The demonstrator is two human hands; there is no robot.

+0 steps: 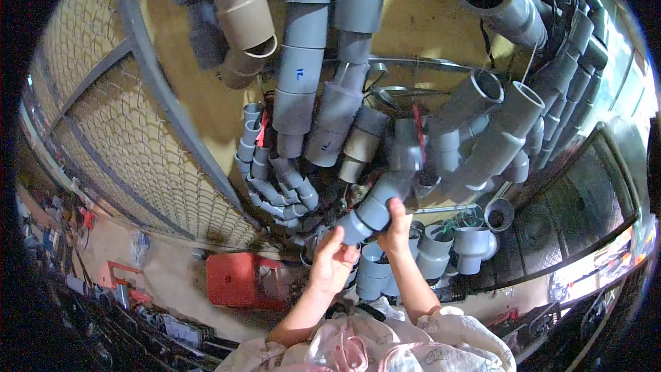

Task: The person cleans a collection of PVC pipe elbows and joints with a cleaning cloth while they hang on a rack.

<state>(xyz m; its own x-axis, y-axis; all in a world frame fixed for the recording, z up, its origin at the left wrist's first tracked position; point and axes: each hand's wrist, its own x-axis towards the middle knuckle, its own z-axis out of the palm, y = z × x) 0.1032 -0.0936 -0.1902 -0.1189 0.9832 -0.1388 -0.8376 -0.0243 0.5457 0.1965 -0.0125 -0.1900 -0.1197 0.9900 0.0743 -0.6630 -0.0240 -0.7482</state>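
Note:
My right hand [397, 229] grips the lower part of a grey plastic pipe fitting [375, 211] that hangs tilted among many others. At the fitting's open lower end, my left hand [332, 262] cups it from below, fingers touching the rim. The fitting joins a grey piece with a red-handled valve [407, 148] above it. Both arms rise from pale patterned sleeves [372, 348] at the bottom of the view.
Large grey pipes [303, 55] and brown pipes [244, 17] hang overhead against a yellow wall. Strings of small grey elbows [275, 189] hang left of my hands. Grey fittings [471, 241] lie on a shelf to the right. Wire mesh [138, 138] stands left, above a red crate [241, 279].

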